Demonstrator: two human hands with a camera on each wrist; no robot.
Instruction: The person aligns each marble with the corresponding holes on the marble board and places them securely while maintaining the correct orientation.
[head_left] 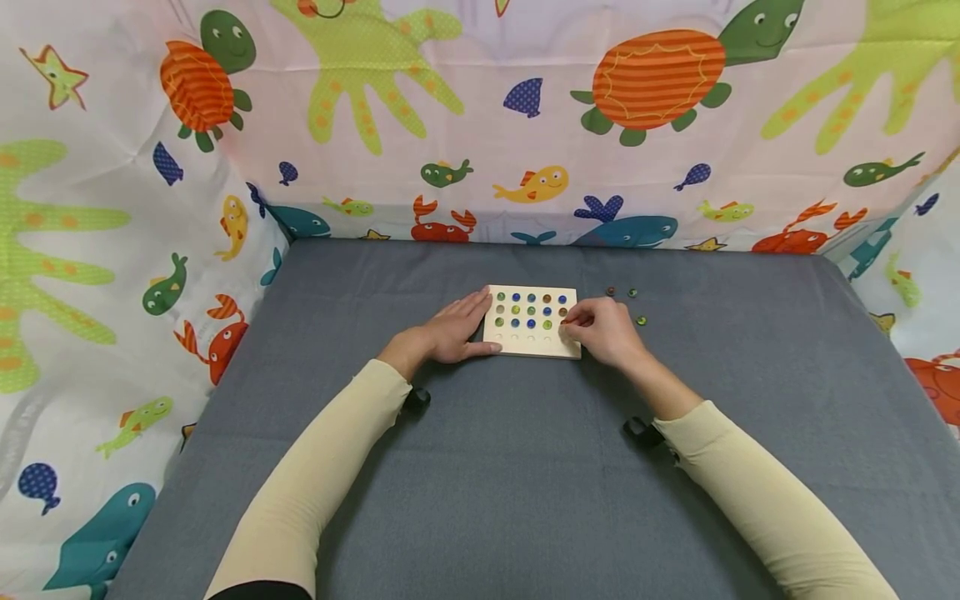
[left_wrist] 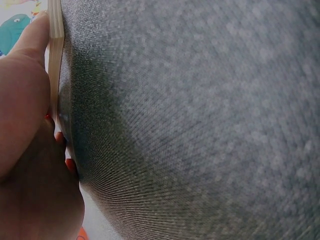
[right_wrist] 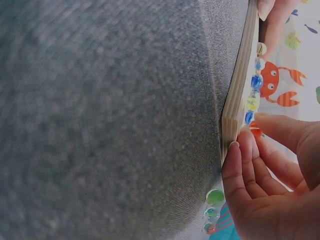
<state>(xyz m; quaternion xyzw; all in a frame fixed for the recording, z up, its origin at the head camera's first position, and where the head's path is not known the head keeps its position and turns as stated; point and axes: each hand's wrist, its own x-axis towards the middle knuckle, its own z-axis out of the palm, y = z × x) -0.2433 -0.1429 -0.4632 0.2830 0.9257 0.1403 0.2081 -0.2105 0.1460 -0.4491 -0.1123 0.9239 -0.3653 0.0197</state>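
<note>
A pale wooden board [head_left: 525,348] lies on the grey cloth, with glass marbles in rows of round hollows. The front row shows bare hollows. My left hand [head_left: 455,329] steadies the board's left end, fingers straight along the left side and thumb on the near corner. That thumb also lies along the board's edge in the left wrist view. At the right end of the third row, my right hand [head_left: 606,329] pinches an orange-red marble [right_wrist: 255,130] between thumb and forefinger. Its other fingers touch the board's side in the right wrist view.
Right of the board lie three loose marbles: a brown marble [head_left: 611,292], a green marble [head_left: 633,292] and a nearer green marble [head_left: 641,321]. A curtain [head_left: 480,179] printed with sea animals borders the grey cloth [head_left: 510,483] at the back and sides.
</note>
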